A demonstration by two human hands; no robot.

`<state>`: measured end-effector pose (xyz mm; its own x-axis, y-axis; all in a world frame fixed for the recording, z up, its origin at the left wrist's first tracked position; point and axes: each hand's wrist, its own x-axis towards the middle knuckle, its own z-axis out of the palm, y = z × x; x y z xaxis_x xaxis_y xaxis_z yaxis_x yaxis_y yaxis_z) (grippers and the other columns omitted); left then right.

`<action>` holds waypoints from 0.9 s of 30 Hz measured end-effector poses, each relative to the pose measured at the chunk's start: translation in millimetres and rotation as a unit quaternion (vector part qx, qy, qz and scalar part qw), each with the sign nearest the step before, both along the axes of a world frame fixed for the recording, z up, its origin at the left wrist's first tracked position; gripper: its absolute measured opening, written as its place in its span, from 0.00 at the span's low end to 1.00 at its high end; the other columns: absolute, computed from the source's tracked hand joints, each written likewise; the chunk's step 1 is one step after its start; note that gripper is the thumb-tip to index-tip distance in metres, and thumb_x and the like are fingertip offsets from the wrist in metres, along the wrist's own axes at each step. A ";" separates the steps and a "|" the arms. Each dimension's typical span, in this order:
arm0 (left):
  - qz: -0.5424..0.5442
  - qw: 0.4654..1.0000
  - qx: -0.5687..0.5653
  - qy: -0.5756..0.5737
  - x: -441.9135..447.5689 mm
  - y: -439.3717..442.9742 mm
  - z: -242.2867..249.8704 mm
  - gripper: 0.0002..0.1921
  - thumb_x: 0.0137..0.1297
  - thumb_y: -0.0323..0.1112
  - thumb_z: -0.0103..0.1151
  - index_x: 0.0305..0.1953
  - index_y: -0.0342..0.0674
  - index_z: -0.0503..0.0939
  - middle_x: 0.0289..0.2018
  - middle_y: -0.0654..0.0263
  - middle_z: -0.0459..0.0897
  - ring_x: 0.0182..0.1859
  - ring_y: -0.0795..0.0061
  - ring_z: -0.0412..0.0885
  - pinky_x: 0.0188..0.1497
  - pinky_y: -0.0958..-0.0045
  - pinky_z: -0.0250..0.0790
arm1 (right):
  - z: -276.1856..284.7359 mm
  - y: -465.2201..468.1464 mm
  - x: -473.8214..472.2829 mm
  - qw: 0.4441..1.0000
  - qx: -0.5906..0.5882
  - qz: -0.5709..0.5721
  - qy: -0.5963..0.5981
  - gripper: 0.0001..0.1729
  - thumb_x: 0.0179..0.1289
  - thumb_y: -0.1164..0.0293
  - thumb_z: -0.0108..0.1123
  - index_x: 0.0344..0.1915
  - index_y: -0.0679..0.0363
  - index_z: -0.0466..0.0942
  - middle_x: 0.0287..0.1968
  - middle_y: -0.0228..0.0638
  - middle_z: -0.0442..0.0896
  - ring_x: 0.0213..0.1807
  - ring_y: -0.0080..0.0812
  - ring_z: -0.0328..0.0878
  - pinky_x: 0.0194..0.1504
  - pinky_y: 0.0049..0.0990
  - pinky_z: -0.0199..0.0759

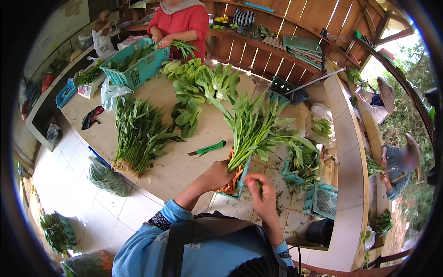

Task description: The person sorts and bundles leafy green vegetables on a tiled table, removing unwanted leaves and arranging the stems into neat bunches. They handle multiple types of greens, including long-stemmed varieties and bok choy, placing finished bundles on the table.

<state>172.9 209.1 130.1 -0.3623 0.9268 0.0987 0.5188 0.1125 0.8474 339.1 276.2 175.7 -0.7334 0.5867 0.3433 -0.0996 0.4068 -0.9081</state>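
My left hand (218, 176) grips the stem ends of a leafy bunch of water spinach (254, 128), its leaves fanning up and away from me. Beside it, lower and to the right, my right hand (262, 194) is closed around a small green piece (259, 187), partly hidden by the fingers. Below the bunch stands a turquoise crate of carrots (238, 181), partly covered by my left hand. A green utility knife (209, 148) lies on the table (173, 159), blade pointing left. Left of it rests a large rooted heap of water spinach (136, 135).
Pak choy (188, 114) lies further back on the table, near a turquoise crate (138, 74). A person in red (181, 24) handles greens there. Crates of trimmings (301, 162) stand on the floor to my right. Two people in wide hats (403, 162) are outside, beyond a tiled ledge (349, 166).
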 end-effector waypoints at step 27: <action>-0.051 0.992 0.019 -0.111 5.2 -10.6 3.9 0.12 0.59 0.33 0.52 0.39 0.31 0.75 0.26 0.50 0.80 0.29 0.66 0.76 0.36 0.65 0.68 | -16.3 -4.6 -25.0 0.967 0.217 -0.105 0.086 0.15 0.58 0.75 0.62 0.45 0.65 0.71 0.42 0.45 0.78 0.43 0.36 0.77 0.42 0.30 0.70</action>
<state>178.0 198.5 134.1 -0.2836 0.9570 0.0617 0.3260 0.0357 0.9447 314.0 271.6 159.5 -0.5242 0.4893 0.6970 -0.1087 0.7733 -0.6246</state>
